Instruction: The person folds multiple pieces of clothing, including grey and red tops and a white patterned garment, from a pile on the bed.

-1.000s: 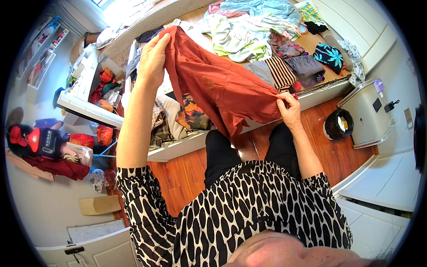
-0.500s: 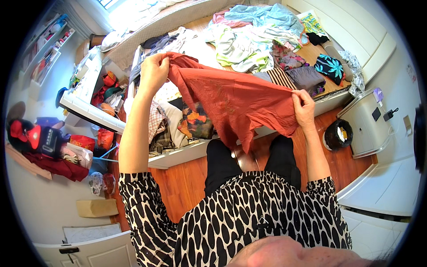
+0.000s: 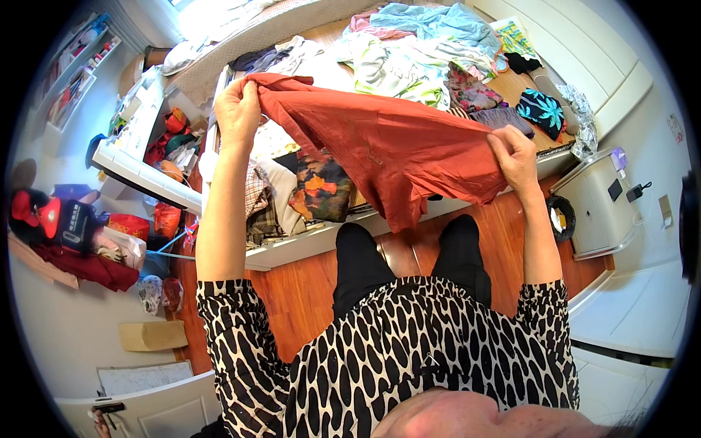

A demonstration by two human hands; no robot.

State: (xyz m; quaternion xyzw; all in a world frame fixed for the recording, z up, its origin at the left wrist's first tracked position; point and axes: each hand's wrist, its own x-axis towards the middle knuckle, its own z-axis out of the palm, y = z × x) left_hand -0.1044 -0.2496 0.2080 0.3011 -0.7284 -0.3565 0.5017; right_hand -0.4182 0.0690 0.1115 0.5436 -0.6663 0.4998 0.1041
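Note:
A rust-red garment (image 3: 380, 146) of thin cloth hangs stretched between my two hands, its lower edge drooping in folds above my knees. Its exact kind I cannot make out. My left hand (image 3: 237, 115) pinches the upper left corner, with some cloth folded over beside the fingers. Gripping the right end is my right hand (image 3: 515, 157), a little lower than the left. Beyond the cloth, a bed (image 3: 285, 247) bears heaped clothes, among them a white-and-green piece (image 3: 383, 73) and a light-blue piece (image 3: 438, 25). A dark patterned folded piece (image 3: 321, 186) lies near my left forearm.
Folded clothes, including a black one with blue palms (image 3: 540, 109), lie at the bed's right. A black bin (image 3: 561, 219) stands on the wooden floor. Bags and a cap (image 3: 28, 210) crowd the left side. Another person's hand (image 3: 101, 422) shows by the door handle (image 3: 109, 407).
My hands have moved farther apart, left hand leftward and right hand rightward, pulling the garment wider and its lower edge up slightly. A hand has appeared by the door at lower left.

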